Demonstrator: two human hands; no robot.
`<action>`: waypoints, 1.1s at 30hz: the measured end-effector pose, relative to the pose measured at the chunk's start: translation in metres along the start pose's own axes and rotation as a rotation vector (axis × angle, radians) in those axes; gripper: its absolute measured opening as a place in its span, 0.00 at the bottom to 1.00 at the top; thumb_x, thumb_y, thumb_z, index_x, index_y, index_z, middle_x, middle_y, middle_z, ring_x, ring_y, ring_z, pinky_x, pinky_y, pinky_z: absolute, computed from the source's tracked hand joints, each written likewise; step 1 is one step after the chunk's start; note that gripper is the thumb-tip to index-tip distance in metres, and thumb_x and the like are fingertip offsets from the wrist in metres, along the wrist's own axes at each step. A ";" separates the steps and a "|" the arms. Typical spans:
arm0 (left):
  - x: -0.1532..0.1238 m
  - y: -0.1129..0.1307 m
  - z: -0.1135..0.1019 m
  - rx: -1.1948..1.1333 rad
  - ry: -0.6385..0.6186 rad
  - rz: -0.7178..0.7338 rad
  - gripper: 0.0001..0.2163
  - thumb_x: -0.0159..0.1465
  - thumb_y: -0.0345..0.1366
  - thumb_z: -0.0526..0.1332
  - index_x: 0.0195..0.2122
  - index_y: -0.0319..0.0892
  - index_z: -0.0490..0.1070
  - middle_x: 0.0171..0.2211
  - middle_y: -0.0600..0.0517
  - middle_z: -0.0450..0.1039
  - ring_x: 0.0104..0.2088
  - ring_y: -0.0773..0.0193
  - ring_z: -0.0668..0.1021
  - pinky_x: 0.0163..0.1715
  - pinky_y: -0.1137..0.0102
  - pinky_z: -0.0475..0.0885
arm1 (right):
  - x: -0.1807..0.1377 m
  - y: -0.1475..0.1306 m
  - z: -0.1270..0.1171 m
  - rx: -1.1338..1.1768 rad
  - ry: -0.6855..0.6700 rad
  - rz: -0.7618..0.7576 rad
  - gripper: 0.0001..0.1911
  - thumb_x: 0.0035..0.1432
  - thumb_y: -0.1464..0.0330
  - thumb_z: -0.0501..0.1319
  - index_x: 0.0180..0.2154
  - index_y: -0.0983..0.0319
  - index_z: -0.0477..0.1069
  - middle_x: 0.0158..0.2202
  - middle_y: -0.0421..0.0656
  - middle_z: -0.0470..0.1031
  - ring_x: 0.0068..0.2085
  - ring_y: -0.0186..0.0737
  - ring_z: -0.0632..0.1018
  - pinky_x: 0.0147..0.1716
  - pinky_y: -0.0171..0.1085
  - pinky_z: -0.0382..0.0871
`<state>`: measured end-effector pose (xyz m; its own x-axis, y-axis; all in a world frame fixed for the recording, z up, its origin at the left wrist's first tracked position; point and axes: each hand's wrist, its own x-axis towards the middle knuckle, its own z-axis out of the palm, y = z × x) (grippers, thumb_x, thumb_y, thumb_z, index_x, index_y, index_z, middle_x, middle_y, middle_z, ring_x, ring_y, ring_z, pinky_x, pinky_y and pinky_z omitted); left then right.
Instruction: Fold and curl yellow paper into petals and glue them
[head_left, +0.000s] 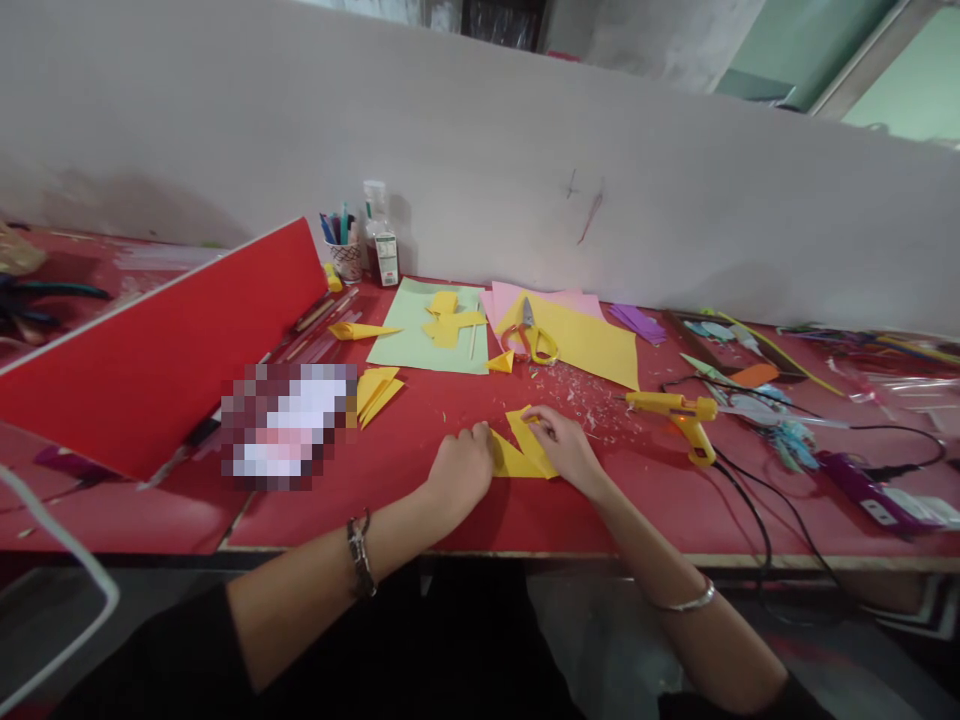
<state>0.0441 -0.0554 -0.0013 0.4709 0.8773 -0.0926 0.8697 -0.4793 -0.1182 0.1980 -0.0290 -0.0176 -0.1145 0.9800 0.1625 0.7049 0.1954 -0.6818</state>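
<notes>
Red table (pixel 420 400) meets grey partition (pixel 450 150). Right hand (pixel 564 450) pinches 1 yellow paper (pixel 514 462); the grip of left hand (pixel 461 475) I cannot tell. Small room separates them from front edge (pixel 787 563).

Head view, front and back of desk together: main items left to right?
Red board, pen cup, bottle, left hand, yellow paper, right hand, glue gun, purple block.

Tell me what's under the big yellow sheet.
Pink paper sticks out past the left and far edges of the yellow sheet. How far it reaches beneath, and anything else there, is covered.
</notes>
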 end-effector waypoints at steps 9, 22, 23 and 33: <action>0.001 0.000 0.000 -0.017 -0.005 -0.001 0.18 0.58 0.20 0.44 0.48 0.29 0.62 0.42 0.38 0.66 0.36 0.60 0.73 0.28 0.72 0.69 | -0.007 0.002 -0.010 0.043 -0.054 0.027 0.16 0.48 0.61 0.52 0.38 0.62 0.62 0.16 0.31 0.54 0.19 0.30 0.60 0.22 0.31 0.55; 0.000 0.000 -0.001 -0.019 -0.024 0.020 0.18 0.57 0.19 0.44 0.47 0.29 0.63 0.43 0.37 0.65 0.34 0.61 0.73 0.27 0.71 0.68 | -0.018 0.005 -0.018 -0.078 0.017 0.013 0.13 0.48 0.65 0.49 0.34 0.62 0.66 0.14 0.33 0.55 0.18 0.32 0.62 0.23 0.32 0.54; 0.000 0.000 0.000 -0.019 -0.022 0.019 0.18 0.57 0.19 0.44 0.47 0.30 0.63 0.44 0.37 0.65 0.34 0.61 0.73 0.26 0.72 0.68 | -0.018 0.006 -0.020 -0.082 0.026 0.010 0.13 0.48 0.66 0.49 0.34 0.62 0.66 0.15 0.33 0.55 0.18 0.32 0.62 0.22 0.32 0.54; 0.000 0.002 0.003 -0.054 0.017 -0.008 0.19 0.57 0.20 0.45 0.50 0.30 0.59 0.42 0.38 0.66 0.35 0.61 0.73 0.27 0.72 0.68 | -0.015 -0.004 -0.028 -0.076 0.172 -0.063 0.12 0.49 0.66 0.49 0.30 0.62 0.68 0.23 0.41 0.69 0.22 0.34 0.67 0.24 0.32 0.60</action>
<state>0.0452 -0.0558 -0.0047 0.4660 0.8816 -0.0750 0.8799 -0.4707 -0.0655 0.2166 -0.0457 0.0027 -0.0434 0.9441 0.3267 0.7517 0.2462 -0.6118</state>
